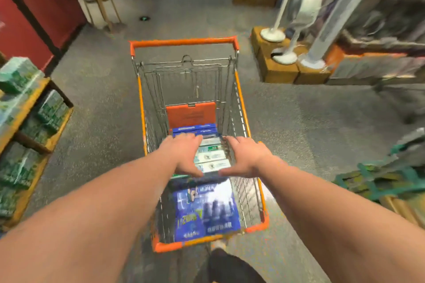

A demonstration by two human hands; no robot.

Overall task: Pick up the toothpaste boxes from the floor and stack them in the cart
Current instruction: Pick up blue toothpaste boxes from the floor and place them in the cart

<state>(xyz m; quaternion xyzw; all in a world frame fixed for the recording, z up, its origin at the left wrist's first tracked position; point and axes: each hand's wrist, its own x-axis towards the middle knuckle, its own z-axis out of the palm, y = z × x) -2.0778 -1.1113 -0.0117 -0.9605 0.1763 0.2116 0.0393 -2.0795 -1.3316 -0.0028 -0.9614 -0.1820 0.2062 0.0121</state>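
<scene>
An orange-rimmed wire shopping cart (241, 108) stands in front of me in the aisle. Inside it, a stack of white and green toothpaste boxes (212, 158) lies across the middle. My left hand (184, 155) holds the stack's left end and my right hand (243, 158) holds its right end, thumbs on the near side. Blue toothpaste boxes (195, 130) lie beyond the stack, against an orange flap (190, 115). A large blue pack (204, 211) lies in the cart's near end.
A wooden shelf (34, 108) with green packs stands on the left. Fans on cardboard boxes (280, 69) stand at the right rear. A green pallet with goods (381, 181) sits at the right. A stool (99, 2) stands far left. My foot (220, 257) is below the cart.
</scene>
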